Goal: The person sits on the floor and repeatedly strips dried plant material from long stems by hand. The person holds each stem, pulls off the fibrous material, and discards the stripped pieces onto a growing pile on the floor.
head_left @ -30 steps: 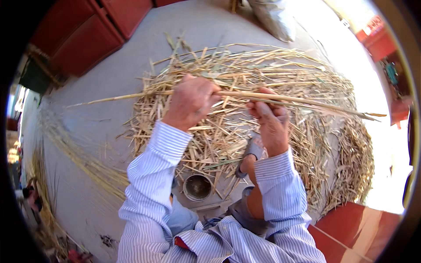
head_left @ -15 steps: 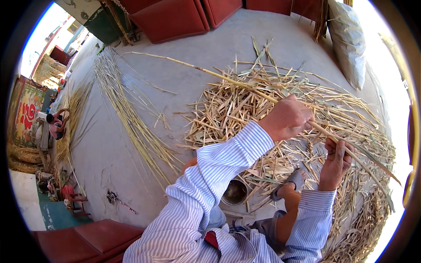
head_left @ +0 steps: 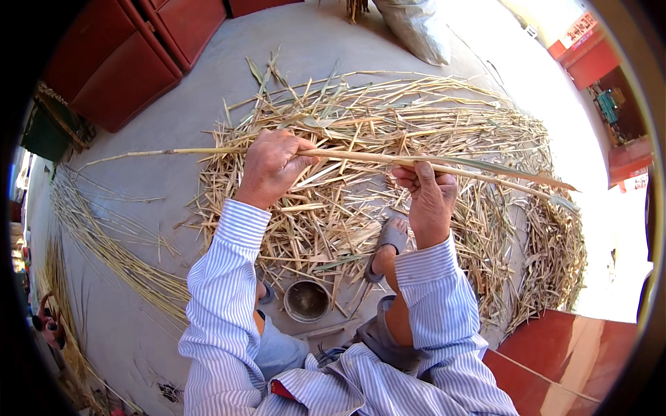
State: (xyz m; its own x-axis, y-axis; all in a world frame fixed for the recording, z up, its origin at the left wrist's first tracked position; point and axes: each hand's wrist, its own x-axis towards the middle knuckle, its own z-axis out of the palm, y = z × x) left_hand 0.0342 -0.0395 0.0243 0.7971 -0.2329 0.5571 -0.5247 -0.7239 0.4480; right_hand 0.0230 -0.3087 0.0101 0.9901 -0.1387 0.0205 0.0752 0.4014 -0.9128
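A long, pale yellow reed-like stalk (head_left: 354, 155) runs crosswise in front of me, held up over a heap of stripped husks and leaf sheaths (head_left: 291, 222). My left hand (head_left: 272, 166) is closed around it, knuckles up. Farther right along the same stalk, my right hand (head_left: 430, 197) pinches it between thumb and fingers. A green-brown leaf (head_left: 506, 168) sticks out beyond my right hand, partly loose from the stalk. The stalk's thin end reaches far to the left, past the heap.
A bundle of bare stalks (head_left: 118, 243) lies on the concrete floor at the left. A round metal bowl (head_left: 307, 301) stands between my feet, by my sandal (head_left: 393, 237). Red padded seats (head_left: 125, 76) and a white sack (head_left: 416, 31) are at the back. Another person (head_left: 50, 324) sits far left.
The view has turned toward the right. My hands are farther apart along the stalk, which lies more level in the picture. Both still hold it.
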